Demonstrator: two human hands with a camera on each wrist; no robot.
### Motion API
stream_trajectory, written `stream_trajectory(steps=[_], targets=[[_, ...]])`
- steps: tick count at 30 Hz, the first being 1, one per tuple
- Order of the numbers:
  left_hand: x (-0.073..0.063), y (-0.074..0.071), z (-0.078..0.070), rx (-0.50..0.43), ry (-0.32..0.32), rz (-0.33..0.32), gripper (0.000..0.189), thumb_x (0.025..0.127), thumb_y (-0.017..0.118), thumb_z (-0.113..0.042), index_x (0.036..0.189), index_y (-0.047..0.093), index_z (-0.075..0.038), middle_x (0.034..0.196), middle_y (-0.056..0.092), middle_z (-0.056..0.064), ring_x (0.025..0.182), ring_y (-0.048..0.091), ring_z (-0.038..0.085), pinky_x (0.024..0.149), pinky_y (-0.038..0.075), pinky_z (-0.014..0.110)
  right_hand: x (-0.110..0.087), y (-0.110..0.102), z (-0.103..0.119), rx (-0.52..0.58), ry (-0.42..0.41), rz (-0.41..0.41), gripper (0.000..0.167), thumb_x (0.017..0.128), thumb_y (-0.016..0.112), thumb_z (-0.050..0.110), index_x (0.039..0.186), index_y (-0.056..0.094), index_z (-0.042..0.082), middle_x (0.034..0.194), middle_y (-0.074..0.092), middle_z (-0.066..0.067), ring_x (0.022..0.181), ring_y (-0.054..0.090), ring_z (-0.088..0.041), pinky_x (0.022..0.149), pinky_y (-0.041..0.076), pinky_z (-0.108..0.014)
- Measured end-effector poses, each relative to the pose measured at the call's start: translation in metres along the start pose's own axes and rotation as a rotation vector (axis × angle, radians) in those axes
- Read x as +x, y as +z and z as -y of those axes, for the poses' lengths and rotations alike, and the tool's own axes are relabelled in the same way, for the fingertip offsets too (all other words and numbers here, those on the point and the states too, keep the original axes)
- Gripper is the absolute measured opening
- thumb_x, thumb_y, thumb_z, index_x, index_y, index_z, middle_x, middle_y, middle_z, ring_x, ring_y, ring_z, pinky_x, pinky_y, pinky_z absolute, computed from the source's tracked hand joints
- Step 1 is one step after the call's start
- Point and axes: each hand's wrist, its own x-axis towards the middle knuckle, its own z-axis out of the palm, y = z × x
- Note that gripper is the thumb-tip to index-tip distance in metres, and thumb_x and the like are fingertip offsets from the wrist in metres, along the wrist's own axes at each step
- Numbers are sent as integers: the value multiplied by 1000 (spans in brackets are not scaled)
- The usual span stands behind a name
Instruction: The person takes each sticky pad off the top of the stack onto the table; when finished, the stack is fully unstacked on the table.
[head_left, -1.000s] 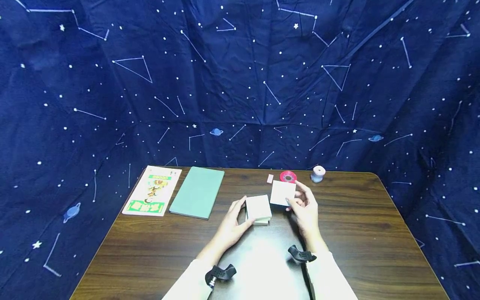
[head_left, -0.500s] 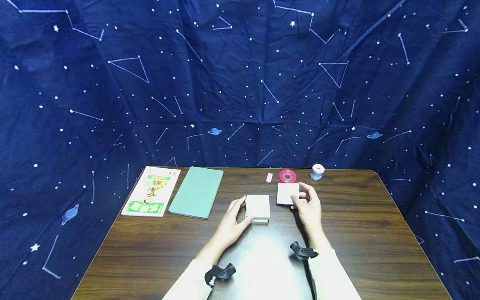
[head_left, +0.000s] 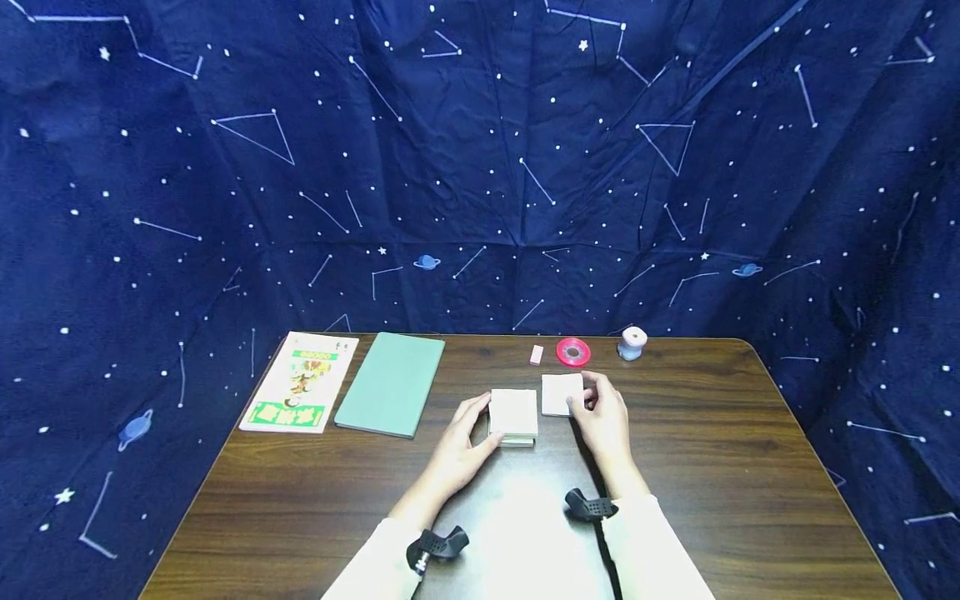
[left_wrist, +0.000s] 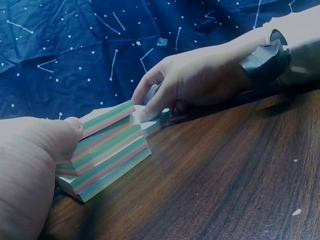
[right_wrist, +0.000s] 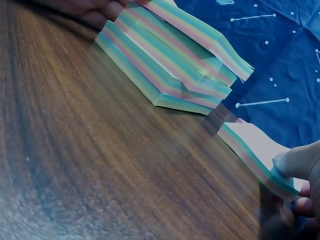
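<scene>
A stack of square note pads (head_left: 513,412) sits on the table, white on top. Striped pastel edges run along its sides (left_wrist: 110,150), and its layers are unevenly aligned in the right wrist view. My left hand (head_left: 457,454) holds the stack from the left, thumb at the near corner and fingers along the far left side. To the right of the stack, my right hand (head_left: 607,423) pinches a single note pad (head_left: 559,395) by its right side, thumb on top. That pad (right_wrist: 252,150) shows the same coloured edges, and a gap separates it from the stack.
Behind the hands lie a small pink block (head_left: 536,355), a red ring-shaped roll (head_left: 573,352) and a pale spool (head_left: 632,342). A green notebook (head_left: 390,383) and a printed booklet (head_left: 300,383) rest at the left. A starry blue cloth (head_left: 480,167) hangs behind the table.
The right hand carried its note pad right and nearer, then back left toward the stack; the pad now looks lower and flatter. The left hand has kept its hold, the stack's top looking straighter.
</scene>
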Motion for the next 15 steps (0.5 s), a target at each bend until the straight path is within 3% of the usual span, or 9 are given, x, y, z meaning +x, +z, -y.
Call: stream_trajectory(steps=[6,15], targets=[[1,-2,1,3,-5,4,73,105,74,-33,166,44,-6,165,48,13,159,43,37,131,34,60,2,2,3,-10,-14,-2,50,88,86,5,134,68,-1,101,69,-17,86,63,-31,80,48,-41],[1,0,3,2,-8,10,74,105,73,-34,166,43,-6,167,47,12,160,41,37,131,33,60,2,1,2,115,20,-58,43,92,80,1,133,68,0,107,64,-20,83,59,-23,74,42,-19]])
